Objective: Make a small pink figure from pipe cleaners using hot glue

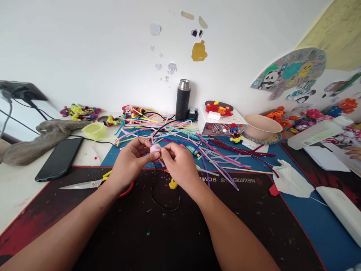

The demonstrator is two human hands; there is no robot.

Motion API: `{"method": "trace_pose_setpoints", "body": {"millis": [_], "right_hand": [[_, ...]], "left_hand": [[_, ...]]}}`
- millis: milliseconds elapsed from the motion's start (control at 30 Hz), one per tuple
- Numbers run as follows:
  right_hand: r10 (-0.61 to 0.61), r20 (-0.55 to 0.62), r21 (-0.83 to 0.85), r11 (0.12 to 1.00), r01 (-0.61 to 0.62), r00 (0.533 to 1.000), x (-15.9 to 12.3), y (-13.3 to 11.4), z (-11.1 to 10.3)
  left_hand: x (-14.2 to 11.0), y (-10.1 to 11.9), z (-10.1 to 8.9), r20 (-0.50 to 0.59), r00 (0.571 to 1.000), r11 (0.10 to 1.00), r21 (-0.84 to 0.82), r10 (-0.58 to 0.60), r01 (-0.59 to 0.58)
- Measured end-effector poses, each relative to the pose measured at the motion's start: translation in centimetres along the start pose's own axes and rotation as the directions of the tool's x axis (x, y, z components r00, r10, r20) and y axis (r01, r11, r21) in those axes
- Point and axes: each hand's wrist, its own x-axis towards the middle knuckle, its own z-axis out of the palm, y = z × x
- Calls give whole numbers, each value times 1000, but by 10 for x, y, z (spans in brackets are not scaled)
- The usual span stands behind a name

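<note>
Pinched between the fingers of my left hand (134,156) is a small pink piece wound from pipe cleaner (155,149). My right hand (179,160) closes on the same piece from the other side, thumb and index finger touching it. Behind both hands spreads a loose heap of pipe cleaners (135,130) in many colours. Scissors (84,184) lie beneath my left wrist, partly hidden by it. A yellow tool-like piece (173,184) sits under my right hand, and a thin black cord (166,209) loops below on the dark mat (158,241).
A phone (59,159) lies at the left. A black flask (183,99) stands by the wall, beside a white box (221,120) and a beige bowl (263,126). At the right are a plastic bottle (316,133), a tissue (293,180) and another person's hand (354,152).
</note>
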Motion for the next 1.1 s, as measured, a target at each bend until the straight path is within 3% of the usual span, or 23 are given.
{"method": "trace_pose_setpoints", "body": {"millis": [367, 600, 933, 1100], "right_hand": [[-22, -10, -67, 998, 21, 1000, -1, -4, -2], [-37, -6, -77, 996, 37, 999, -1, -4, -1], [-24, -6, -106, 994, 23, 1000, -1, -3, 0], [-20, -23, -93, 996, 18, 1000, 0, 0, -1]], "left_hand": [[-2, -3, 1, -1, 999, 989, -135, -53, 53], [5, 1, -4, -13, 983, 925, -341, -181, 166], [5, 0, -10, -13, 994, 991, -75, -109, 108], [10, 2, -22, 51, 979, 929, -309, -200, 205]]}}
